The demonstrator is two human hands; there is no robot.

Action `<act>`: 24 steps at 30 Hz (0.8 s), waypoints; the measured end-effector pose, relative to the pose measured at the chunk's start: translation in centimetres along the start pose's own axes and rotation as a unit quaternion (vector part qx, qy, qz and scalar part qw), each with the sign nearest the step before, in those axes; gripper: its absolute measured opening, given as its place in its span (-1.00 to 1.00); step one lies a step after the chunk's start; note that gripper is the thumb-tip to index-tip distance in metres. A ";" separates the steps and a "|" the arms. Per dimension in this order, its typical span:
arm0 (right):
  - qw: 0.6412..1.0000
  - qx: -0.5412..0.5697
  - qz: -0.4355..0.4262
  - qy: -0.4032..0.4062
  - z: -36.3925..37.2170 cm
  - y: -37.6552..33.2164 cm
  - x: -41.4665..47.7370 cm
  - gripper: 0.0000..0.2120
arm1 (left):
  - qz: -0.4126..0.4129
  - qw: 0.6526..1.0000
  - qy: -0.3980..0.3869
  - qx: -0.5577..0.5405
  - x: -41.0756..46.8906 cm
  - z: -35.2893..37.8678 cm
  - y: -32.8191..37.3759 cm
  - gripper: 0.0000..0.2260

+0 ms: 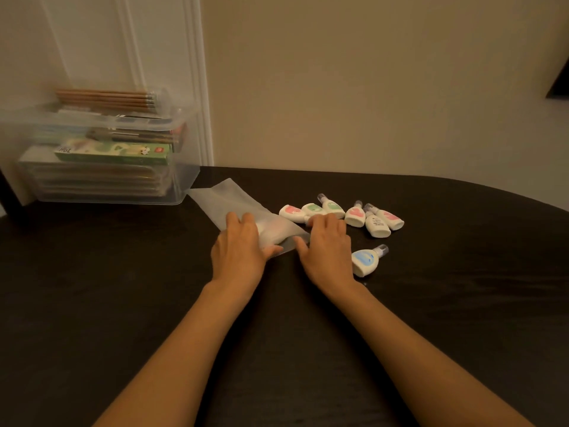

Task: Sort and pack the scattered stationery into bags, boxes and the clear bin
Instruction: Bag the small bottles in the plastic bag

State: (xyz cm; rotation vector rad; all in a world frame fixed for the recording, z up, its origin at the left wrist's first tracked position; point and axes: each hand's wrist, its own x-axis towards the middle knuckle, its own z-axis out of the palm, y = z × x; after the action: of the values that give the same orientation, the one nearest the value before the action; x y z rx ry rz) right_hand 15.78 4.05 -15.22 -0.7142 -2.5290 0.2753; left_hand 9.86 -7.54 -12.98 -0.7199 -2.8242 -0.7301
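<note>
A frosted plastic bag (229, 200) lies flat on the dark table (123, 288), with something white inside near its open end. My left hand (238, 252) pinches that near end between thumb and fingers. My right hand (328, 246) lies palm down beside the bag's mouth, thumb touching its edge, fingers reaching the nearest of several small white correction-tape bottles (354, 215) with pink and green labels. A blue-labelled bottle (366, 261) lies apart, just right of my right hand. The clear bin (101, 149) stands at the back left, filled with boxes and pencils.
A bundle of pencils (106, 98) lies on top of the bin's contents, and a green box (114, 154) shows through its wall. The table's curved edge runs along the wall at the back right. A white door frame (197, 81) stands behind the bin.
</note>
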 end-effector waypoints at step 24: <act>0.999 -0.039 -0.034 -0.002 1.3 1.1 3.5 -0.76 | 0.041 0.998 0.028 0.041 3.0 2.8 -1.1 -0.63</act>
State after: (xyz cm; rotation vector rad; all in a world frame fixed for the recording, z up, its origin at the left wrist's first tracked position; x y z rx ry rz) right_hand 12.96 6.74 -15.28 -0.6569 -2.5742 0.1556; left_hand 6.67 -5.74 -15.18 -0.7826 -2.7378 -0.6074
